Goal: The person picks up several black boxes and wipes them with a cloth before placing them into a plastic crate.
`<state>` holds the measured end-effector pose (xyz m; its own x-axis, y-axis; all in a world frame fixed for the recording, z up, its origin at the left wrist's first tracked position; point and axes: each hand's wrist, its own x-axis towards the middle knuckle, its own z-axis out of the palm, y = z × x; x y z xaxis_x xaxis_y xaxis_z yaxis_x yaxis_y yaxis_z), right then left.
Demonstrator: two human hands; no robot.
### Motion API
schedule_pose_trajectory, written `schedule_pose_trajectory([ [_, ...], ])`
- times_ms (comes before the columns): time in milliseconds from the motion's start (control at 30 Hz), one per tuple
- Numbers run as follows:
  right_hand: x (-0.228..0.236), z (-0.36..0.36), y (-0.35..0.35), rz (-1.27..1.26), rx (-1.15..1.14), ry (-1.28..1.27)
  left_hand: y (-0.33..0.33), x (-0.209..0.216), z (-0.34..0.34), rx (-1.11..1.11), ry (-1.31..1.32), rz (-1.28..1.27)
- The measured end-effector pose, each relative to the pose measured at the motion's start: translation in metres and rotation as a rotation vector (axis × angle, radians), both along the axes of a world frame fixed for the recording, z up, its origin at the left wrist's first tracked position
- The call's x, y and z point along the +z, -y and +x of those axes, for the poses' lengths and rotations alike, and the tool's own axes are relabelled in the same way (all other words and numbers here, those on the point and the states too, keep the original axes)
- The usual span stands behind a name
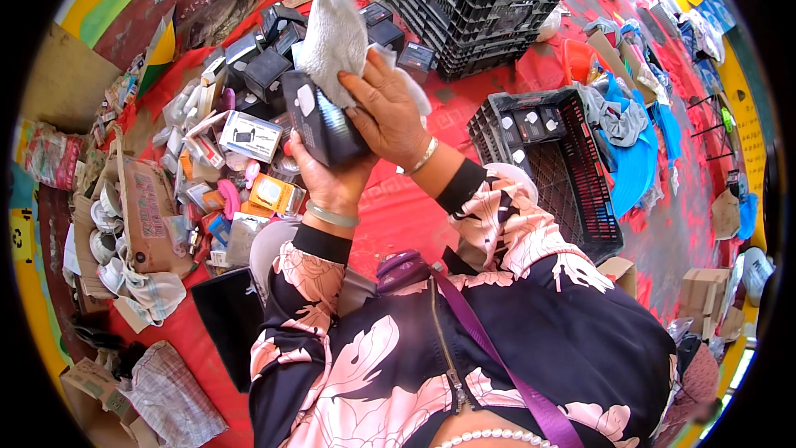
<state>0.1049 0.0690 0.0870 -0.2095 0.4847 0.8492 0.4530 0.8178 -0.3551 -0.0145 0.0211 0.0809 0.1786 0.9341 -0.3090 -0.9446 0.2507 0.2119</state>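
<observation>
My left hand [330, 181] grips a black box [319, 120] from below, holding it tilted in front of me. Over the upper side of that box lies a pale grey cloth [334, 29], and my right hand [388, 112] presses it there with the fingers bent over it. Part of the cloth stands up above the box, and another bit shows beyond my right fingers. Just past the box, several similar black boxes [267, 72] lie in a heap on the red floor covering.
Stacked black crates [464, 12] stand at the far middle. A black crate [599, 191] on the right holds several black boxes. Mixed small packages [253, 134] pile up at left, beside an open cardboard box [149, 216] with white cups. Blue and grey cloth [626, 129] lies at right.
</observation>
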Motion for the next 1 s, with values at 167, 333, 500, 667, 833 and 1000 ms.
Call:
schedule_pose_trajectory([
  [167,-0.004,-0.005,0.021,0.008,0.092,0.229,-0.006,-0.006,-0.008,0.159,-0.047,-0.012],
  [333,-0.015,-0.012,0.043,0.064,0.318,0.354,-0.012,-0.089,-0.057,0.022,0.294,0.475],
  [500,-0.030,0.007,0.030,0.109,0.331,0.344,-0.015,-0.038,-0.060,0.010,-0.008,0.411],
  [667,-0.037,0.038,0.001,-0.489,0.054,-0.263,-0.009,0.013,-0.052,0.236,0.039,0.213],
  [833,0.002,0.091,-0.025,-1.264,0.946,-1.367,0.006,0.020,-0.049,0.204,-0.172,0.273],
  [1000,0.012,0.038,0.013,-1.289,0.884,-1.228,0.008,-0.010,-0.044,0.128,-0.373,0.256],
])
